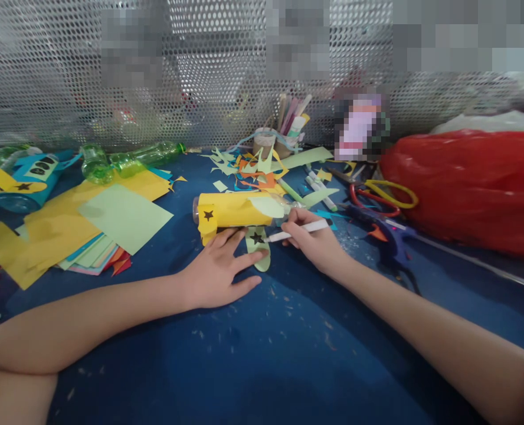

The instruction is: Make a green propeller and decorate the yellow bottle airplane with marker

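A plastic bottle wrapped in yellow paper point(231, 208) lies on its side in the middle of the table. From its near side sticks out a light green paper strip point(262, 261) with a rounded end and a black star on it. My left hand point(218, 268) lies flat with spread fingers, the index finger resting on that strip and others against the bottle. In my right hand point(310, 239) is a white marker point(304, 229), its tip at the star. A yellow paper piece point(208, 223) at the bottle's left end bears another black star.
Paper sheets point(124, 215) and green bottles point(147, 158) lie to the left. Behind are paper scraps point(248, 168) and a pot of pens point(265, 141). Scissors point(372, 198), a blue glue gun point(388, 236) and a red plastic bag point(465, 189) are at right. A perforated metal panel point(218, 71) stands behind.
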`<act>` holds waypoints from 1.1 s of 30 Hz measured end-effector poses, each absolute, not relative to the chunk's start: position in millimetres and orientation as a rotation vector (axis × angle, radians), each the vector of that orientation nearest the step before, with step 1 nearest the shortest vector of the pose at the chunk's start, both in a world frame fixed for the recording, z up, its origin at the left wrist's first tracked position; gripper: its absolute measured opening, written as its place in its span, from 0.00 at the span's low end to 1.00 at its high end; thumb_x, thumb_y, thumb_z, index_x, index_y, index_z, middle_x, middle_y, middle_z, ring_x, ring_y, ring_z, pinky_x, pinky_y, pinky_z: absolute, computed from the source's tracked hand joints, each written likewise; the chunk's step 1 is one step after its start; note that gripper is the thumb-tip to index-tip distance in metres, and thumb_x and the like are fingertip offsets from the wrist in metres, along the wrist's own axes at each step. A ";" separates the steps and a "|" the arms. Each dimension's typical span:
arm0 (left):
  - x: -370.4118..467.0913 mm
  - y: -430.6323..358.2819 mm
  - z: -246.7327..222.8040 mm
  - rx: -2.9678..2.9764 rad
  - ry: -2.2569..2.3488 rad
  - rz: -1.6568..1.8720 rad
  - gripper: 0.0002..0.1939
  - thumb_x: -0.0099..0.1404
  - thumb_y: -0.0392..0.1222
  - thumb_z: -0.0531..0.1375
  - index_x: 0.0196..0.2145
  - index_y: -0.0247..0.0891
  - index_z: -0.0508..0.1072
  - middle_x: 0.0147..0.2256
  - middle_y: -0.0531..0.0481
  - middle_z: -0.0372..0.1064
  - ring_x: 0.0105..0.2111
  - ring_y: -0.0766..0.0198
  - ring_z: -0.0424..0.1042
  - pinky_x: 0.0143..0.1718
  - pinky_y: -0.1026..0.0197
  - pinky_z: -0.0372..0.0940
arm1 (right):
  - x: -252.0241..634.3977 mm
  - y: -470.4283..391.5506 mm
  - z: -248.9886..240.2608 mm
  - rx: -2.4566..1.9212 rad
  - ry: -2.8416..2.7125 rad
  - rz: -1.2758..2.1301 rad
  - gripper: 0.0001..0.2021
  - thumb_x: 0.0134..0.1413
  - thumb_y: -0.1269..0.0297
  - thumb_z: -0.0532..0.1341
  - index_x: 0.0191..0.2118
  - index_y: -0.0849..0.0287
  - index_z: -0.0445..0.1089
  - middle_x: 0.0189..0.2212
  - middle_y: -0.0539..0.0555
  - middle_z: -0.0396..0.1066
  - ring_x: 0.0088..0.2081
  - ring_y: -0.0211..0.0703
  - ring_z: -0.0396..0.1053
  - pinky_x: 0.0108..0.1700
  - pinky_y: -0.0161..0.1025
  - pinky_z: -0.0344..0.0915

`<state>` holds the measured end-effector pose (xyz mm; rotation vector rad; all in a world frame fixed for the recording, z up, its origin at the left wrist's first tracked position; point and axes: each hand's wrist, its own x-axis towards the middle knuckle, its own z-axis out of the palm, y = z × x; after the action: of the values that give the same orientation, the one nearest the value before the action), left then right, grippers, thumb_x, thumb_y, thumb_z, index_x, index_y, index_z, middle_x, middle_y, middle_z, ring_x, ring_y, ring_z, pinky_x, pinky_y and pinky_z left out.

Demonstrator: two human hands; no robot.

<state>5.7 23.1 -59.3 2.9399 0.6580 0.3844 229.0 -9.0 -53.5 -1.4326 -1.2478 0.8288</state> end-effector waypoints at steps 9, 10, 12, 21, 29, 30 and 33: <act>6.1 23.2 -59.1 2.944 0.647 0.389 0.25 0.69 0.56 0.50 0.60 0.50 0.64 0.60 0.37 0.54 0.60 0.39 0.54 0.57 0.37 0.57 | 229.5 -8.1 -53.1 -1.438 -1.239 0.806 0.14 0.50 0.71 0.58 0.19 0.54 0.56 0.12 0.43 0.57 0.18 0.36 0.63 0.24 0.38 0.58; 6.2 23.2 -59.0 2.943 0.643 0.387 0.25 0.69 0.56 0.51 0.60 0.50 0.63 0.60 0.38 0.54 0.60 0.39 0.54 0.57 0.37 0.57 | 229.4 -7.9 -53.6 -1.427 -1.242 0.812 0.14 0.51 0.71 0.59 0.19 0.54 0.56 0.12 0.43 0.57 0.18 0.36 0.62 0.25 0.38 0.59; 6.5 23.1 -59.0 2.942 0.638 0.391 0.25 0.69 0.56 0.51 0.61 0.51 0.63 0.61 0.38 0.54 0.60 0.40 0.53 0.57 0.37 0.56 | 229.2 -7.6 -54.5 -1.401 -1.246 0.831 0.13 0.51 0.69 0.59 0.20 0.54 0.56 0.12 0.43 0.56 0.17 0.35 0.61 0.25 0.38 0.60; 6.3 23.2 -58.7 2.945 0.642 0.397 0.24 0.69 0.56 0.51 0.60 0.50 0.64 0.61 0.37 0.54 0.60 0.39 0.53 0.57 0.37 0.56 | 228.7 -8.7 -52.3 -1.402 -1.258 0.834 0.13 0.51 0.68 0.59 0.20 0.55 0.57 0.12 0.42 0.56 0.18 0.35 0.61 0.25 0.37 0.60; 6.6 22.4 -58.3 2.946 0.658 0.375 0.24 0.69 0.56 0.51 0.60 0.51 0.64 0.60 0.38 0.55 0.60 0.40 0.54 0.57 0.37 0.56 | 229.7 -8.7 -53.0 -1.459 -1.241 0.799 0.12 0.49 0.70 0.58 0.19 0.54 0.56 0.12 0.43 0.56 0.18 0.37 0.63 0.24 0.37 0.56; 6.6 22.4 -58.5 2.946 0.657 0.380 0.24 0.69 0.56 0.51 0.60 0.51 0.64 0.60 0.38 0.55 0.60 0.40 0.54 0.57 0.38 0.56 | 229.8 -8.8 -53.2 -1.458 -1.236 0.806 0.12 0.49 0.69 0.58 0.20 0.54 0.56 0.11 0.43 0.56 0.18 0.37 0.63 0.24 0.37 0.56; 6.6 22.5 -59.0 2.946 0.660 0.379 0.25 0.69 0.56 0.51 0.60 0.51 0.63 0.60 0.39 0.55 0.60 0.41 0.54 0.57 0.38 0.56 | 230.1 -8.5 -53.4 -1.457 -1.230 0.807 0.12 0.49 0.70 0.58 0.19 0.54 0.56 0.11 0.43 0.56 0.18 0.36 0.63 0.24 0.37 0.56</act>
<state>6.6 22.5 -59.0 2.9464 0.6600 0.3788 230.1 -8.5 -53.4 -1.4574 -1.2304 0.8067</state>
